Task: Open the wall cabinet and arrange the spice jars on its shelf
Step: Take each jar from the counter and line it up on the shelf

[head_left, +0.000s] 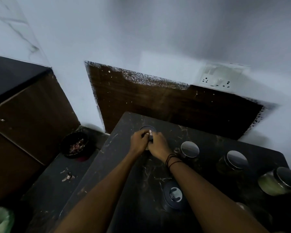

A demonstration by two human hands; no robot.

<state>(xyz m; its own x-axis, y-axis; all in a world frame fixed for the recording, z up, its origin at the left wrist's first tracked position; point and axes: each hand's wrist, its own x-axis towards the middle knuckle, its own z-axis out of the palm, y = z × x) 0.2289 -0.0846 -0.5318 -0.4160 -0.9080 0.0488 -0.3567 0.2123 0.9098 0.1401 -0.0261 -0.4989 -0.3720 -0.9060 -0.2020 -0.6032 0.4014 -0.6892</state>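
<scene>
Your left hand (pixel 139 138) and right hand (pixel 158 145) press together around a jar (pixel 147 129) on the dark counter (pixel 141 182), three lidded jars (pixel 189 149) standing to the right.

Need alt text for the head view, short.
Both hands, left hand and right hand, meet over a jar at the back of a dark marble counter. Three metal-lidded jars line its right side.

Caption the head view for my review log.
Both hands, left and right, grip one jar on the dark countertop.
</scene>
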